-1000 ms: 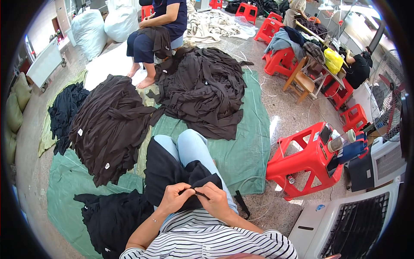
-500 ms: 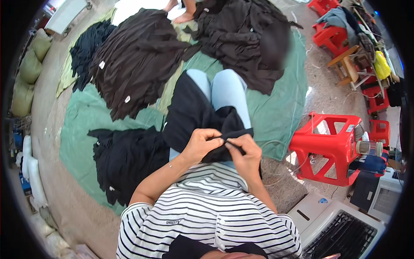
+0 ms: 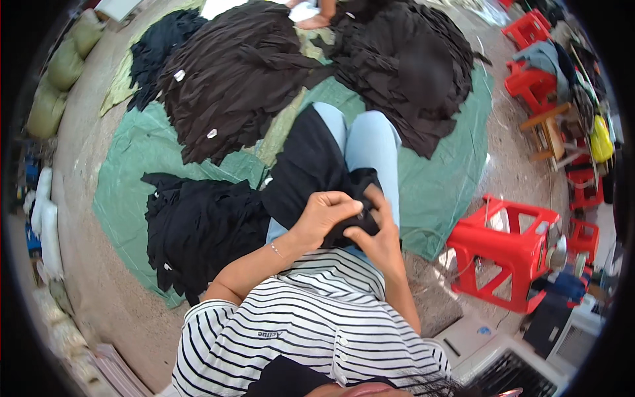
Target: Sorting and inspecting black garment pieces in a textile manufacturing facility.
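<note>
A black cloth garment (image 3: 301, 165) lies bunched across my lap, over light blue jeans (image 3: 372, 142). My left hand (image 3: 329, 215) is closed on a gathered part of it, the thumb and forefinger pinched together near the garment's right side. Close beside it is my right hand (image 3: 378, 238), its thumb and forefinger apart around the dark cloth. One of its fingers is smeared by motion, and the others are partly hidden. To my left, a heap of black garments (image 3: 202, 228) with small white tags touches the cloth on my lap.
Green sheeting (image 3: 126, 192) covers the floor under large dark brown garment piles (image 3: 231, 73) (image 3: 403, 79). Another person's bare foot (image 3: 314, 22) shows at the far edge. A red plastic stool (image 3: 499, 255) stands at my right, near a white appliance (image 3: 506, 367). Stuffed sacks (image 3: 49, 109) line the left.
The right thumb and forefinger have spread apart from their pinch at the cloth. The left hand stays pinched on the garment. The view has shifted slightly.
</note>
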A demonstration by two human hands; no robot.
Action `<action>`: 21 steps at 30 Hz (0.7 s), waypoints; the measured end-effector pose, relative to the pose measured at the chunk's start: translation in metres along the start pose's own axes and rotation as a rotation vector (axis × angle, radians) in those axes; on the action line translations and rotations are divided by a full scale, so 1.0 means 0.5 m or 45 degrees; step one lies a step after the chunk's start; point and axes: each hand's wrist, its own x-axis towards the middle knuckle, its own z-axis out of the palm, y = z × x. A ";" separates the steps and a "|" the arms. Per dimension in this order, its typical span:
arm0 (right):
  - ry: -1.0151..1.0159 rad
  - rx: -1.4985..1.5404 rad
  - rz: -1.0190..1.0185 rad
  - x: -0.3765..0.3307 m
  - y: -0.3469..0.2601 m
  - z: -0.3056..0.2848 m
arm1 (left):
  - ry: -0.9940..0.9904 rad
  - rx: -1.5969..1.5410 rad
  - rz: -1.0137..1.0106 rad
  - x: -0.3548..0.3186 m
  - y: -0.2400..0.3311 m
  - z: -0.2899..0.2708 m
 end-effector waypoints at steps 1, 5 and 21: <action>-0.161 -0.378 0.056 0.001 -0.023 -0.010 | 0.045 0.378 0.255 -0.003 -0.007 -0.001; 0.524 0.125 -0.328 -0.125 -0.026 -0.128 | -0.308 1.660 0.832 -0.044 0.048 -0.027; 0.412 -0.177 -0.275 0.089 -0.173 -0.252 | 0.354 2.828 0.689 -0.046 0.494 -0.198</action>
